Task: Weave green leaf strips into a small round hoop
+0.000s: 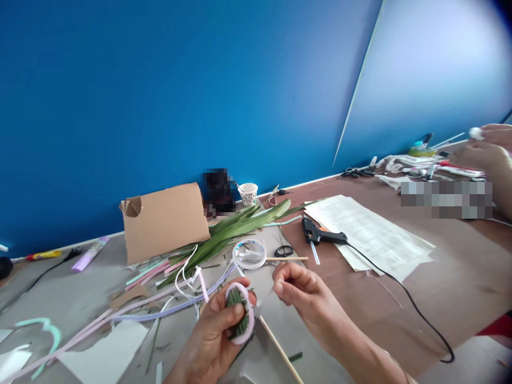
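Observation:
My left hand (218,325) grips a small oval piece (241,314) with a pale pink rim and dark green leaf strips packed inside it. The thumb presses on the green strips. Just to the right, my right hand (298,288) has thumb and forefinger pinched together. A faint, thin whitish wisp shows near those fingertips, too blurred to name. Below the gap between both hands lies a thin wooden stick (280,346). Ahead of them on the table are a roll of clear tape (263,255) and black-handled scissors (284,250).
Long green leaves (244,224) and pastel strips (160,314) spread across the left side. A cardboard piece (164,224) leans against the blue wall, near a paper cup (248,193). A glue gun (320,232) trails its cord beside printed sheets (372,234). Another person's hands (486,152) work far right.

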Demonstrator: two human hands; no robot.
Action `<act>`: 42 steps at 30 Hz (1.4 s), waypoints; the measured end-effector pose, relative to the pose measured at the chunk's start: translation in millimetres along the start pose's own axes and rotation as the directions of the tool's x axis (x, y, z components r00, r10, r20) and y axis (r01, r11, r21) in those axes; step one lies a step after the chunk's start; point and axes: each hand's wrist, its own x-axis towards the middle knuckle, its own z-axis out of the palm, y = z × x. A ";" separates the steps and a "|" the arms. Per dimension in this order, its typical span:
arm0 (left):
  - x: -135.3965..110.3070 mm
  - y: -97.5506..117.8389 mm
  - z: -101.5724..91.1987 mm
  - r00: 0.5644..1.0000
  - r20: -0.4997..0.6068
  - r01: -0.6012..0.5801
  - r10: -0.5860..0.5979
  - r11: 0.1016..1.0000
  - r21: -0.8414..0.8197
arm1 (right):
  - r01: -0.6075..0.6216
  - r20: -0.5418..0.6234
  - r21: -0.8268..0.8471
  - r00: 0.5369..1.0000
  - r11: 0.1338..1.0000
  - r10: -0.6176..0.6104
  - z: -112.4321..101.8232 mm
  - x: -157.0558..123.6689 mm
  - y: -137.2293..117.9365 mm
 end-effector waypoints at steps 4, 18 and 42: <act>-1.1 1.4 2.7 0.999 0.038 0.016 -0.015 1.000 -0.021 | -0.063 -0.011 -0.056 0.998 0.996 0.063 -6.0 -0.5 3.1; -0.5 2.1 0.0 1.000 -0.007 0.024 -0.024 0.999 -0.048 | 0.178 0.056 -0.871 0.962 0.459 -0.267 -18.7 0.0 0.9; -1.4 1.7 4.0 0.996 0.013 -0.091 0.090 0.990 0.107 | -0.290 0.177 -0.128 0.934 0.948 0.310 18.0 5.5 -12.9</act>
